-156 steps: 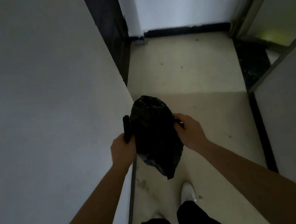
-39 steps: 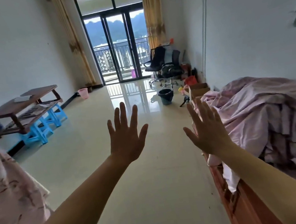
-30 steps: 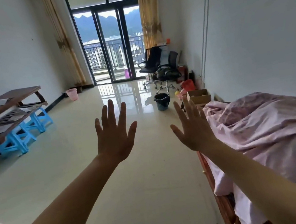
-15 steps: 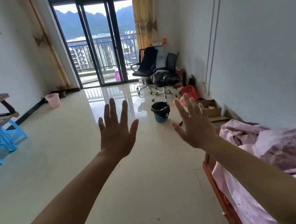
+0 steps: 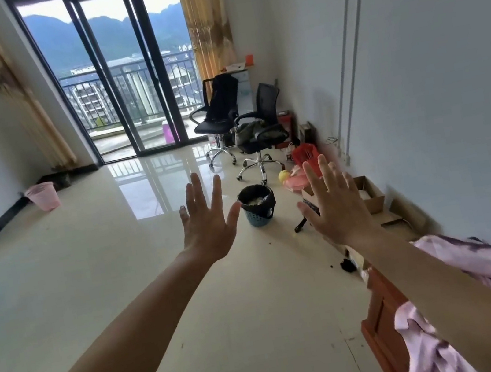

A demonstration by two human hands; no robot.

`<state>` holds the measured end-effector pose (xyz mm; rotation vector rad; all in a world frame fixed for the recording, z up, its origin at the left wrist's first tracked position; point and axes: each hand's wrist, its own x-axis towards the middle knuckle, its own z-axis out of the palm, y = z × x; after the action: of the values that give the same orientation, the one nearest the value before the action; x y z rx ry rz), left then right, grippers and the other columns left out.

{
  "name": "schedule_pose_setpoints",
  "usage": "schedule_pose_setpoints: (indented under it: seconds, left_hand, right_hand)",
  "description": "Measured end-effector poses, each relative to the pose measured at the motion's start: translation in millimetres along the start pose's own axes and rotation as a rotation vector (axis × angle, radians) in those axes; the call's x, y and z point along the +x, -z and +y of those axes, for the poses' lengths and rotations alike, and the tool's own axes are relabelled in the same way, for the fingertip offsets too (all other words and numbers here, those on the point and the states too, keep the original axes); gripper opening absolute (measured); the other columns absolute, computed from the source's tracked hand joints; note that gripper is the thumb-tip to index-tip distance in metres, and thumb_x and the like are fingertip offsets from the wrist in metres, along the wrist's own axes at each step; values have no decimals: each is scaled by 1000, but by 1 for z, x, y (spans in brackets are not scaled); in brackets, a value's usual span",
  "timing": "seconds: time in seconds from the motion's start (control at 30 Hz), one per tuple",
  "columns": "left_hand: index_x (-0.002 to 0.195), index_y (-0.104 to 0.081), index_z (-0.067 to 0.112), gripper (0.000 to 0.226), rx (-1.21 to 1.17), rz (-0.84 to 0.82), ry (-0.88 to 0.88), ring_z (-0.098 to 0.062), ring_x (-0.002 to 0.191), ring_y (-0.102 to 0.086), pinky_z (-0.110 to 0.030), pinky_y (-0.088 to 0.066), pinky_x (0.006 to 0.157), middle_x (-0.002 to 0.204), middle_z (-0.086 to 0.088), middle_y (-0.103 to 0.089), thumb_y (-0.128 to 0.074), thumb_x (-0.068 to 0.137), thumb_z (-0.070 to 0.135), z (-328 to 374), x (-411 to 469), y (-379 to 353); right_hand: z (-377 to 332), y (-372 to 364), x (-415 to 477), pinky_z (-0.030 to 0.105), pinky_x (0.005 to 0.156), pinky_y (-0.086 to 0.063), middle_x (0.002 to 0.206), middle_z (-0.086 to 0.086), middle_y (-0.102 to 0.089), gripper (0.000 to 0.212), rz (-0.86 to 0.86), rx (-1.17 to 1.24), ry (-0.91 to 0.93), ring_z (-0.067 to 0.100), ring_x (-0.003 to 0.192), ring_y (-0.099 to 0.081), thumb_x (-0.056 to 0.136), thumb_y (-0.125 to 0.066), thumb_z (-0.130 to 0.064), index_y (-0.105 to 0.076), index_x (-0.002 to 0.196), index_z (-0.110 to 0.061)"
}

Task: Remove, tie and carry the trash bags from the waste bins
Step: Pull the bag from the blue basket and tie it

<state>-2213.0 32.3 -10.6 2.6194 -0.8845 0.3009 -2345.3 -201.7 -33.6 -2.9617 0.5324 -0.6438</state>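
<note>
A small blue waste bin (image 5: 259,217) stands on the shiny floor ahead, lined with a black trash bag (image 5: 255,195) that holds pale rubbish. A pink waste bin (image 5: 43,196) stands by the left wall near the balcony door. My left hand (image 5: 206,221) is raised in front of me with fingers spread and holds nothing; it is just left of the blue bin in the picture but well short of it. My right hand (image 5: 336,207) is raised the same way, fingers straight and empty, to the right of the bin.
Two black office chairs (image 5: 248,130) stand beyond the blue bin. Cardboard boxes (image 5: 371,195), a red basket (image 5: 305,155) and pink items lie along the right wall. A wooden bed frame with pink bedding (image 5: 451,314) fills the lower right. Glass balcony doors (image 5: 124,76) are at the far end.
I have moved forward through the room; the blue bin and chairs are nearer and the table at left has left view. Both hands stay raised, open and empty.
</note>
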Motion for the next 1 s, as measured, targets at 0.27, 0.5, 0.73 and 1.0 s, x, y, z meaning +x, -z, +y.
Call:
schedule_pose_setpoints:
  seconds: [0.27,0.5,0.73,1.0]
  left_hand:
    - [158,7,29,72,0,-13,18,-27,152,17,-55,-5,122,164,-7,23,-24,100,59,-38,199,-40]
    - [159,4,26,73,-12,-27,-6,-29,153,15,-55,-7,122,164,-8,23,-27,100,57,-111,388,-134]
    - [159,4,26,72,-4,-80,-64,-30,153,14,-54,-7,122,165,-11,21,-26,101,56,-172,613,-187]
    - [159,3,28,70,-26,-234,-114,-29,153,11,-51,-7,123,166,-10,18,-26,102,57,-187,816,-290]
  right_hand:
    - [36,-63,210,51,122,-5,165,10,14,79,-69,62,-19,33,153,0,98,-30,-61,17,155,-32]
    - [64,-190,386,53,123,-6,165,10,14,79,-155,31,0,34,152,0,98,-31,-59,18,155,-33]
    - [90,-275,574,50,123,-5,165,12,10,77,-203,-17,-68,32,153,0,99,-29,-57,15,156,-29]
    - [157,-380,720,49,122,-5,165,13,12,78,-253,46,-219,30,153,-1,99,-29,-57,16,156,-27]
